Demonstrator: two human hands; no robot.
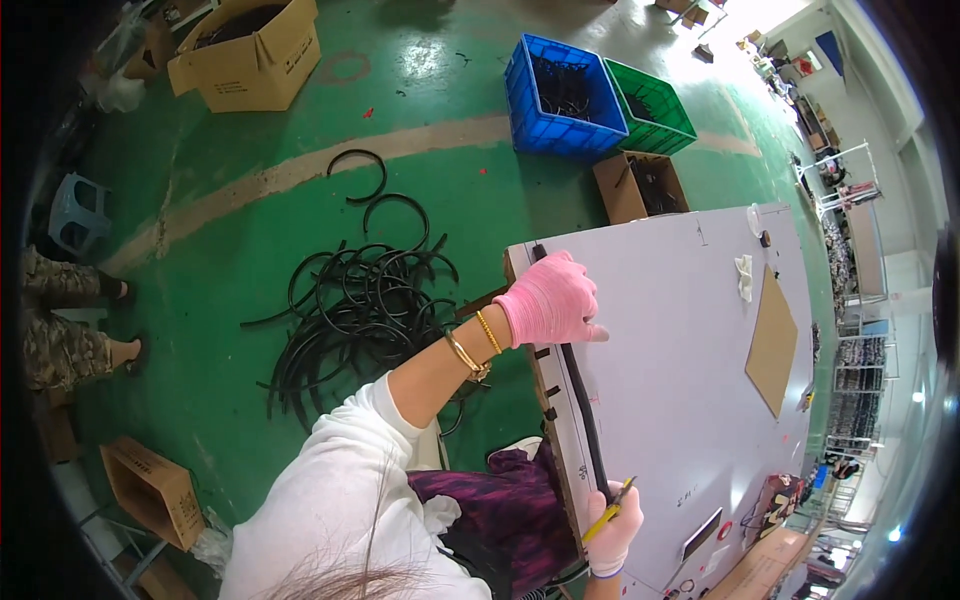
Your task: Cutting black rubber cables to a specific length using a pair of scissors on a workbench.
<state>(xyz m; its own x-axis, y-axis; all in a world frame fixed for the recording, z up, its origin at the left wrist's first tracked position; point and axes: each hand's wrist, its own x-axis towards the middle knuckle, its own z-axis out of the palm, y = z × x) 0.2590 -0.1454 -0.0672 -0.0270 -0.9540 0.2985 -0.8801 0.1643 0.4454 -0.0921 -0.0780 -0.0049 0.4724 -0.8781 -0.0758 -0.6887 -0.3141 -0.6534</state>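
Black tube (586, 415): centre of the frame, along the white table's (680, 340) left edge, running from the left hand (553, 303) down to the right hand (614, 532).
Left hand: pink-gloved, fingers closed over the tube's upper part.
Right hand: closed around a yellow tool (606, 514); whether it pinches the tube, cannot tell.
Black strips (350, 318): piled on the floor, left of centre.

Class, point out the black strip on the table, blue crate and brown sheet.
Black strip (583, 405): head view, middle of its length.
Blue crate (566, 137): head view, near wall.
Brown sheet (773, 343): head view, its middle.
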